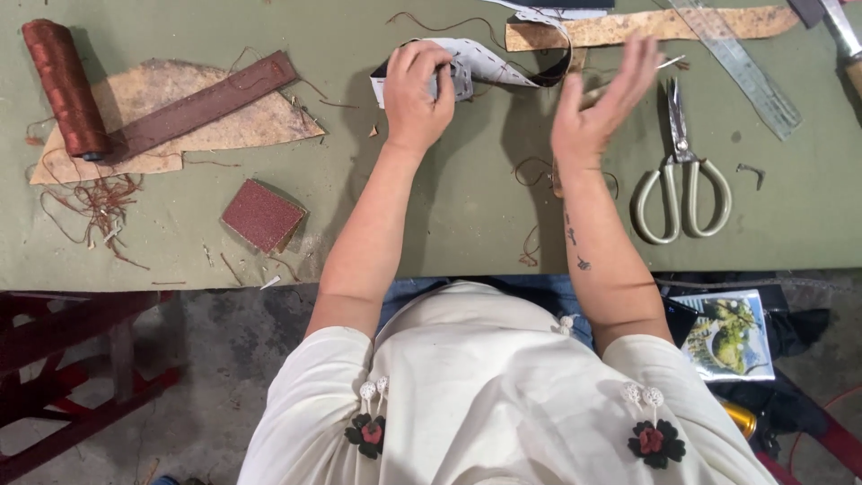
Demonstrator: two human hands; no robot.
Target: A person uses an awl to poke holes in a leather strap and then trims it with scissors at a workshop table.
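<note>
My left hand is closed around one end of a pale grey stitched leather strap and presses it down on the green table. The strap curves back in a loop toward a tan leather strip at the far edge. My right hand hovers just right of the strap, blurred, with fingers spread; a thin pale thing shows at its fingertips, too blurred to name. Loose brown thread lies under my right wrist.
Pale-handled scissors lie right of my right hand, a metal ruler beyond them. At left lie a brown thread spool, a dark leather strip on a tan leather scrap, and a red-brown sanding block. A picture card sits below the table edge.
</note>
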